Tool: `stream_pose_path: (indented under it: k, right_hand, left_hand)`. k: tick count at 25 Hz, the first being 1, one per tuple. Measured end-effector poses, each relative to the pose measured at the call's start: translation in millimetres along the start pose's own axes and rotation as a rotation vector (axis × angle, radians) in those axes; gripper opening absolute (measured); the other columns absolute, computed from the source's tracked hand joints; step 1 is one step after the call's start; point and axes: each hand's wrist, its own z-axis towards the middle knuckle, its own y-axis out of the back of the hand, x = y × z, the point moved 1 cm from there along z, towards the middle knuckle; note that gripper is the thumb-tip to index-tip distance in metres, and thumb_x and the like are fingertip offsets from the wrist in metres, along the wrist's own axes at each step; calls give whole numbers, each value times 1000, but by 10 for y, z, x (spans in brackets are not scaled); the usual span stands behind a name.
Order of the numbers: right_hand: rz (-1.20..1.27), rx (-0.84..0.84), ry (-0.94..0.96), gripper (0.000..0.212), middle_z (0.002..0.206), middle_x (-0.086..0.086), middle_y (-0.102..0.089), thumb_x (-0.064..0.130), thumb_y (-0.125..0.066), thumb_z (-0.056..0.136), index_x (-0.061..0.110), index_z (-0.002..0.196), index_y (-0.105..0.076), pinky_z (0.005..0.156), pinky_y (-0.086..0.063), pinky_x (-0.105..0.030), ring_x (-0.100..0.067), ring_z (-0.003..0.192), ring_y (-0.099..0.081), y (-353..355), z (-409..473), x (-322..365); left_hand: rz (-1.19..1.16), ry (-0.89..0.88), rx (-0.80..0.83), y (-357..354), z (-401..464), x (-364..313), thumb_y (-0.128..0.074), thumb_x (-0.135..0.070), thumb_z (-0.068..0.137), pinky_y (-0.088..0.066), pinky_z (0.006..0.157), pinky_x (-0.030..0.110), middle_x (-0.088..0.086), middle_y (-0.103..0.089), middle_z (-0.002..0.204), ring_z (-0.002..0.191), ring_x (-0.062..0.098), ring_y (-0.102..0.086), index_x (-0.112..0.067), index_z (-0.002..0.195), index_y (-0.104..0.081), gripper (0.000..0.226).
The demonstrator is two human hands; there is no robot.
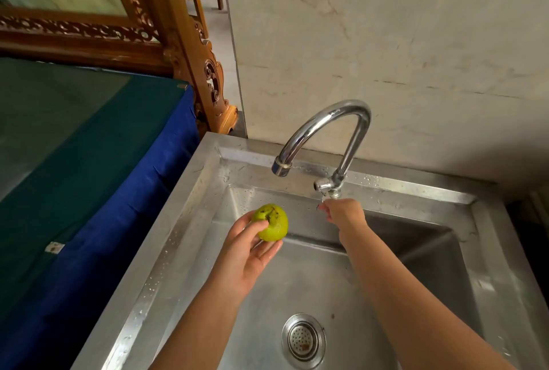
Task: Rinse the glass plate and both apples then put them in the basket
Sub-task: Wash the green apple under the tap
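You hold the green apple [271, 222] in your left hand [249, 254], thumb and fingers curled around it, at the centre of the frame just below the spout [280, 168], so water can fall on it. Your right hand [344, 213] pinches the tap handle [326, 187], probably to start the flow; no water runs. Plate and basket are not visible.
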Motion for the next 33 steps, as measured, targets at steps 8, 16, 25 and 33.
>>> stream_pose_path:
  k: [8,16,25,33]
  right_hand:
    - [110,47,13,26,72,2,-56,14,-47,91,0,107,-63,63,-43,-26,-13,55,-48,12,-97,410]
    - [275,642,394,27,108,1,-63,26,-47,94,27,119,-59,89,-53,-34,-13,100,-62,-175,-835,146]
    - [217,394,641,19,92,-2,-53,19,-37,97,31,90,-50,83,-43,-30,-18,90,-50,-380,-985,284]
    - [337,564,390,24,107,-2,-67,32,-49,92,30,113,-59,87,-50,-36,-15,96,-62,-353,-945,150]
  left_hand:
    - [59,-57,13,-113,49,-71,-55,-3,84,-59,63,27,4,-74,88,76,15,-74,-21,96,-66,24]
    - [274,-272,68,-165,39,-149,-61,-8,85,-57,72,23,2,-73,102,96,13,-70,-31,101,-67,28]
    - [-107,-58,97,-299,69,-51,-49,-24,93,-59,65,27,13,-71,95,85,17,-72,-11,108,-64,25]
    - [663,-504,-93,-146,-29,-216,-74,-9,73,-51,76,11,-11,-65,113,99,-8,-63,-34,126,-53,62]
